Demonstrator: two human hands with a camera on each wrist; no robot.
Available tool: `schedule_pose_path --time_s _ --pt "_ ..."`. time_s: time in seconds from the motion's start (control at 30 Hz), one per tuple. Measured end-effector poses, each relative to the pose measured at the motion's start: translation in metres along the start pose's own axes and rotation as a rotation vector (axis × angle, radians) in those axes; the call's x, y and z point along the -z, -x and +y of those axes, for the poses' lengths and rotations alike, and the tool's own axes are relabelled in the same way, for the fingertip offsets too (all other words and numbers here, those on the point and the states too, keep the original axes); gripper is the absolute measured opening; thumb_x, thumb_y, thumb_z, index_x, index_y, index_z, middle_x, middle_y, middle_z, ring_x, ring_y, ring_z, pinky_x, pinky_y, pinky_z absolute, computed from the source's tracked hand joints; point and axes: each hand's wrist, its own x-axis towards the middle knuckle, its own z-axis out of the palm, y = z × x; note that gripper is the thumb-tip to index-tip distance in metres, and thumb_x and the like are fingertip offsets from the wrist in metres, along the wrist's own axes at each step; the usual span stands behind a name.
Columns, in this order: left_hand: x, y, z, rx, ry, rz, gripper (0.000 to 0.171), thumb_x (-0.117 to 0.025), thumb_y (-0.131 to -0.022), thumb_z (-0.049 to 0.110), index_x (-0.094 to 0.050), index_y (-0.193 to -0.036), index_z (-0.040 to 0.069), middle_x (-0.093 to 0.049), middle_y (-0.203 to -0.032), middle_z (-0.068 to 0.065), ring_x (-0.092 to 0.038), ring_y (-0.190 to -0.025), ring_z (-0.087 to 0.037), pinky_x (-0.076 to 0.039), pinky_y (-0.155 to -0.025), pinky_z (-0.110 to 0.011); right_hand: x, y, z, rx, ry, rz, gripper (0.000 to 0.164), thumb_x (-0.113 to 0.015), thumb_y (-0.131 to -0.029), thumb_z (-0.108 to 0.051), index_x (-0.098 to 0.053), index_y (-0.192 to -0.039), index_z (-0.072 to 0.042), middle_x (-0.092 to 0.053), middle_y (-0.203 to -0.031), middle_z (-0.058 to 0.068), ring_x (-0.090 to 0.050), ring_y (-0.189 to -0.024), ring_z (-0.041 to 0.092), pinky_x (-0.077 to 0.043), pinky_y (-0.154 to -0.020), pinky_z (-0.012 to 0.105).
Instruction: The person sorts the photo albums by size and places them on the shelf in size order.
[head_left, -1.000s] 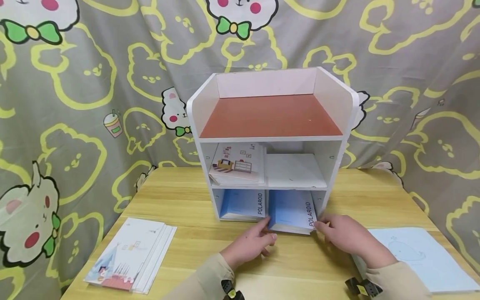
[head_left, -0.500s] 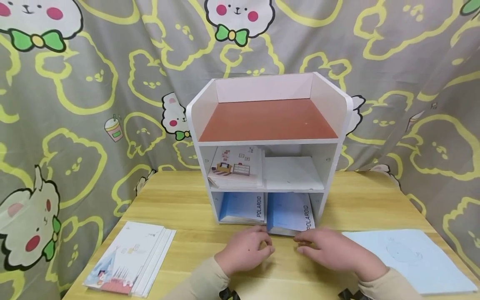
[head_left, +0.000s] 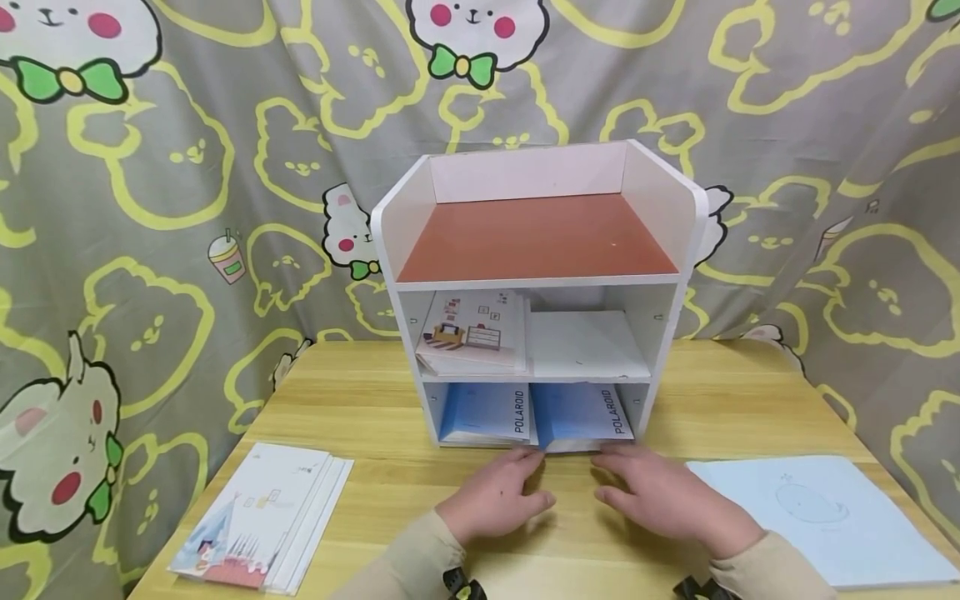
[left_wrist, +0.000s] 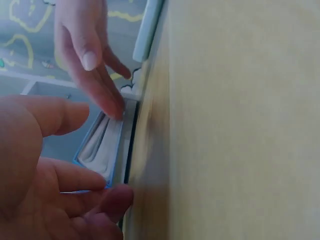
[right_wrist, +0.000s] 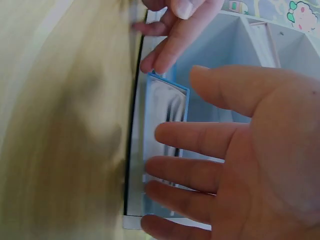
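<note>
– what's the biggest thing there?
– a curtain (head_left: 300,75), grey with yellow cartoon outlines, behind everything. then the wood-grain tabletop (head_left: 382,487), with a white shelf unit (head_left: 540,237) standing on it.
– what's out to the sides?
– a pale blue book (head_left: 817,517) on the right, and on the left a stack of white books (head_left: 255,517). illustrated books (head_left: 476,333) lie inside the shelf unit, mid-height, at the left.
– and what's being handled?
– the right polaroid book (head_left: 581,412). it lies at the bottom of the shelf unit, just beside the left polaroid book (head_left: 483,412).
– how's it held?
– the left hand (head_left: 498,496) is loosely spread, fingertips at the book's near left corner. the right hand (head_left: 667,496) has straight, spread fingers by the near right corner. how firmly the hands press, i can't tell.
</note>
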Motion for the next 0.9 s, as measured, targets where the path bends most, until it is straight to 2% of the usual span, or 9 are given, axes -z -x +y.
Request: schedule_pose_path --time_s 0.2,0.33,0.43,0.47,0.57,0.67,0.9 --pt "-0.002 -0.003 -0.003 0.005 0.052 -0.015 0.070 -0.053 -0.099 0.056 -0.047 -0.152 0.010 -0.042 -0.157 -0.008 -0.043 -0.141 -0.027 -0.037 -0.113 -0.045 -0.005 -0.003 0.003 0.004 0.021 0.036 0.043 -0.066 -0.098 -0.036 -0.068 -0.128 -0.005 -0.060 -0.137 0.015 -0.056 -0.126 0.037 -0.047 -0.101 0.056" --pt "-0.003 -0.004 -0.001 -0.041 0.046 0.029 0.065 -0.055 -0.100 0.051 -0.049 -0.151 0.011 -0.041 -0.157 -0.007 -0.046 -0.138 -0.026 -0.040 -0.111 -0.044 -0.003 -0.009 0.003 -0.030 0.032 0.178 0.032 -0.069 -0.096 -0.029 -0.072 -0.122 -0.010 -0.065 -0.127 0.010 -0.062 -0.116 0.033 -0.050 -0.096 0.054" --pt "-0.003 -0.004 0.001 -0.063 0.040 0.057 0.062 -0.057 -0.100 0.048 -0.050 -0.150 0.011 -0.041 -0.157 -0.007 -0.048 -0.136 -0.026 -0.042 -0.109 -0.044 -0.001 -0.011 0.004 -0.036 0.049 0.265 0.036 -0.072 -0.094 -0.026 -0.070 -0.125 -0.008 -0.062 -0.132 0.015 -0.060 -0.119 0.037 -0.049 -0.098 0.056" --pt "-0.003 -0.004 0.001 -0.063 0.041 0.060 0.062 -0.057 -0.100 0.047 -0.051 -0.150 0.012 -0.040 -0.157 -0.007 -0.048 -0.136 -0.026 -0.043 -0.109 -0.044 0.000 -0.010 0.004 -0.027 0.060 0.256 0.039 -0.072 -0.094 -0.026 -0.069 -0.127 -0.006 -0.059 -0.135 0.019 -0.058 -0.121 0.039 -0.048 -0.099 0.057" --pt "-0.003 -0.003 0.004 -0.066 0.042 0.046 0.062 -0.057 -0.100 0.048 -0.050 -0.150 0.013 -0.038 -0.159 -0.008 -0.046 -0.138 -0.028 -0.042 -0.109 -0.046 -0.001 -0.006 0.003 -0.008 0.113 0.150 0.047 -0.073 -0.093 -0.032 -0.068 -0.129 -0.003 -0.048 -0.146 0.028 -0.053 -0.127 0.046 -0.048 -0.098 0.059" --pt "-0.003 -0.003 0.006 -0.081 0.049 0.014 0.062 -0.056 -0.100 0.050 -0.049 -0.151 0.016 -0.032 -0.162 -0.009 -0.042 -0.141 -0.030 -0.041 -0.109 -0.048 -0.002 -0.003 0.002 -0.017 0.142 0.065 0.048 -0.072 -0.093 -0.037 -0.069 -0.127 -0.003 -0.046 -0.148 0.029 -0.054 -0.127 0.045 -0.051 -0.094 0.058" --pt "-0.004 -0.006 0.009 -0.085 0.080 -0.045 0.064 -0.055 -0.099 0.055 -0.048 -0.153 0.022 -0.020 -0.165 -0.017 -0.039 -0.143 -0.033 -0.039 -0.111 -0.049 -0.002 -0.001 -0.004 -0.046 0.131 0.052 0.048 -0.071 -0.094 -0.041 -0.071 -0.123 -0.003 -0.048 -0.145 0.032 -0.054 -0.126 0.047 -0.054 -0.089 0.058"
